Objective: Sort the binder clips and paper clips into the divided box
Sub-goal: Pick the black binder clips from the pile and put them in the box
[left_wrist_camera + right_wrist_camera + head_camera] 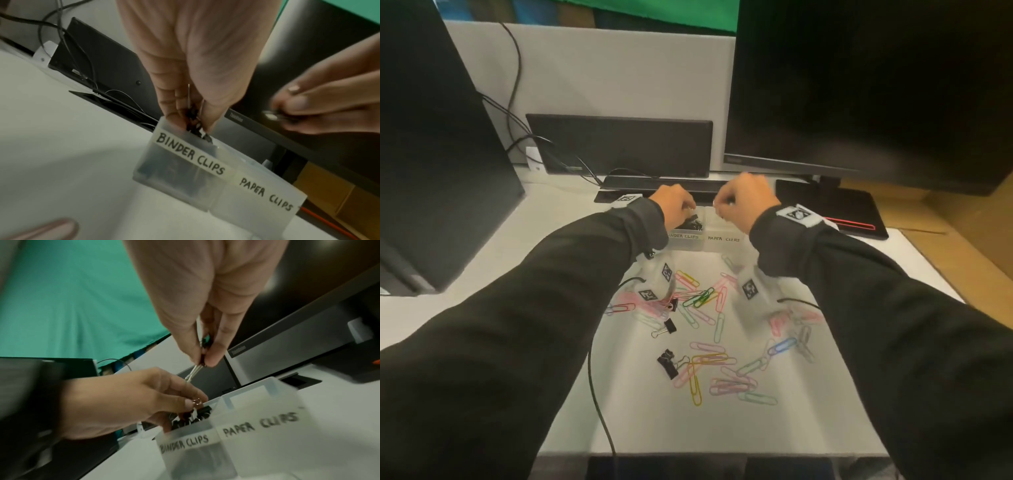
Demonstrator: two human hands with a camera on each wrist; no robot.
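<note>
Pinching a black binder clip (192, 120) between thumb and fingertips, the left hand (673, 205) lowers it into the "BINDER CLIPS" half of the divided box (207, 183), while the right hand (744, 202) pinches a second binder clip (202, 353) by its body, wire handles dangling, just above the box. These clips look light, stiff and springy, best taken by the folded steel body. Paper clips (717, 327) scattered across the desk (756, 431) look thin, slick and flat, likely needing a fingertip edge-lift.

Monitor (876, 85) close behind divided box (719, 240)
</note>
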